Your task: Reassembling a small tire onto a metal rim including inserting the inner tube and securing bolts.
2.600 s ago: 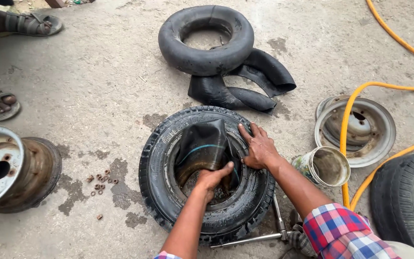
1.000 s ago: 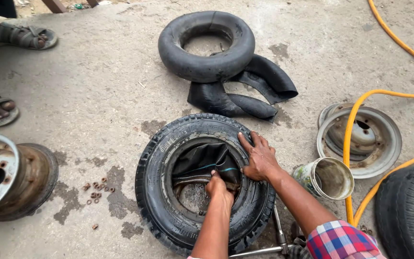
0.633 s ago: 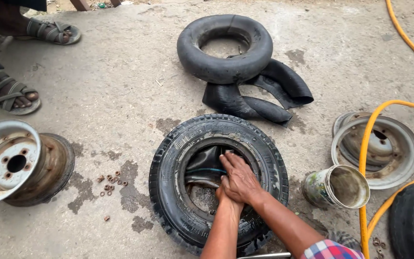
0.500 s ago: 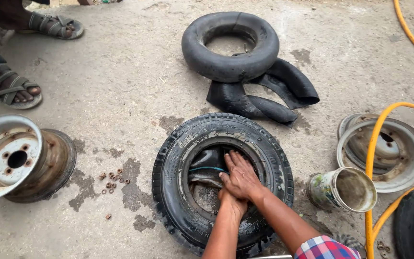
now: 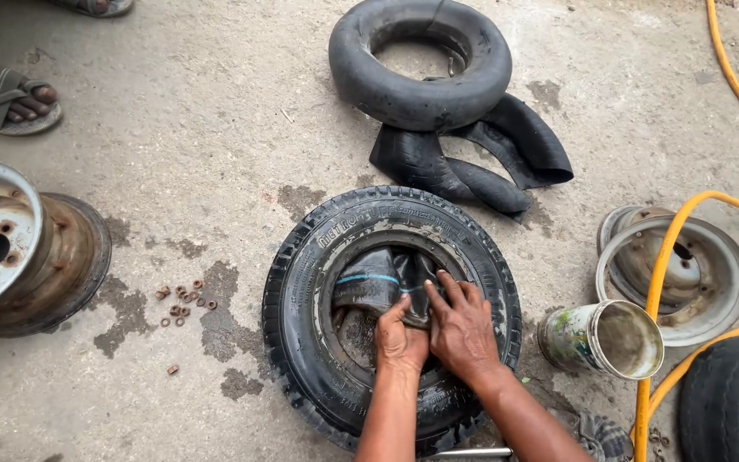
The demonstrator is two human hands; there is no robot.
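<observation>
tyre: black, chunky tread, lies flat on the concrete floor (image 5: pixel 173 103), lower middle of view (image 5: pixel 301 282)
inner tube: limp black rubber with a thin blue line, folded and bunched inside the tyre's opening (image 5: pixel 374 282), upper-left part of the hole
left hand: (image 5: pixel 401 338) pressed on the tube's lower fold, fingers curled over it, gripping the rubber
right hand: (image 5: pixel 464 325) just beside the left hand, touching it, fingers spread flat on the tube near the tyre's inner rim on the right side
key relation: tube lies directly ahead of both hands, away from the person, toward the tyre's far-left inner edge; its bunched length runs roughly left to right across the hole; left hand is nearer the main bulk, right hand nearer the bead
hand state: left closed on the tube; right flat and pressing, not closed round anything
inflated tube: round, smooth black ring at the far side of the floor (image 5: pixel 421 60), well apart from the tyre
flat tube: collapsed black rubber, creased, touching the inflated one (image 5: pixel 472 162)
rims: grey steel, rusty, one at the left edge (image 5: pixel 10 248), one at the right (image 5: pixel 686 274)
tin can: dented, paint-stained, on its side just right of the tyre (image 5: pixel 600 338)
hose: yellow, curves over the right rim (image 5: pixel 669 257)
nuts: small rusty cluster on the floor left of the tyre (image 5: pixel 183 299)
sandalled foot: another person's, far-left corner (image 5: pixel 2 98)
</observation>
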